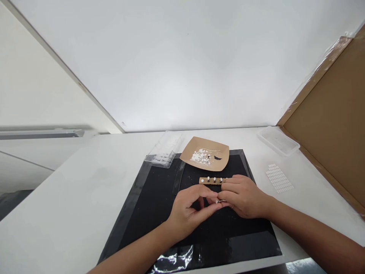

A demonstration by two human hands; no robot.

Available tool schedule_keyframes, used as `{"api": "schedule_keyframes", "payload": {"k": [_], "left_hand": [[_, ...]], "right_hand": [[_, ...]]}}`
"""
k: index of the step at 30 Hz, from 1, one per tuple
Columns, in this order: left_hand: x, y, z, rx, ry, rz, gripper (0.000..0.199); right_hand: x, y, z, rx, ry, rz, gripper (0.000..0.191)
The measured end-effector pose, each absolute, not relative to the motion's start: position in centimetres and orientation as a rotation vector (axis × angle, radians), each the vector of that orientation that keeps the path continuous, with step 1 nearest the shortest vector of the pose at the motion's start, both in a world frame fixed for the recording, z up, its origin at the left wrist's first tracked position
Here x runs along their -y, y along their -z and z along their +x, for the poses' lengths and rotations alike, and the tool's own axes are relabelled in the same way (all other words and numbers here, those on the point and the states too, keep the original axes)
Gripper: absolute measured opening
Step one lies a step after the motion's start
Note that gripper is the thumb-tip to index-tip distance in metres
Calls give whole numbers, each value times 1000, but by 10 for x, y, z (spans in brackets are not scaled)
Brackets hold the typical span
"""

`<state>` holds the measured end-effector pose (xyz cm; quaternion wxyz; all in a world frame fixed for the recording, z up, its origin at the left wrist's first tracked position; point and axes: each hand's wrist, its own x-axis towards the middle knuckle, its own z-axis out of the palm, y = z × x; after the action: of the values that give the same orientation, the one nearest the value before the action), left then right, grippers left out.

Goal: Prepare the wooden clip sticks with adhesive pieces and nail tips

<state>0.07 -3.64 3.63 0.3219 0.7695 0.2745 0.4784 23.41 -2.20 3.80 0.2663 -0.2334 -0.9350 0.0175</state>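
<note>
While both hands pinch a tiny white piece (217,201) together, the left hand (188,211) meets the right hand (242,196). They hover just before the narrow brown cardboard strip (212,180).

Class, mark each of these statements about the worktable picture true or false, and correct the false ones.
1. Both hands meet over the black mat, the left hand and right hand pinching a tiny white piece between them. True.
2. The brown paper dish holds small white bits. True.
3. The cardboard strip with white pegs lies off the mat on the white table. False: it lies on the mat, beside the right hand.
4. The empty clear plastic container stands to the left of the mat. False: it stands at the far right, near the cardboard panel.
</note>
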Motion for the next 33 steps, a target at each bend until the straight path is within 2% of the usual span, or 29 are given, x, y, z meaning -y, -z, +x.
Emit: {"api": "schedule_keyframes", "payload": {"k": [13,23,30,33], "left_hand": [[36,-39,1,-710,-1237,2024,10],[39,-46,1,-822,-1141,2113,11],[38,-39,1,-906,-1062,1976,11],[38,-34,1,-927,-1047,1877,12]], "right_hand": [[21,-39,234,2512,48,-671,32],[26,-39,227,2459,42,-709,36],[30,-44,225,2471,25,-705,25],[29,-44,225,2468,110,-716,27]]}}
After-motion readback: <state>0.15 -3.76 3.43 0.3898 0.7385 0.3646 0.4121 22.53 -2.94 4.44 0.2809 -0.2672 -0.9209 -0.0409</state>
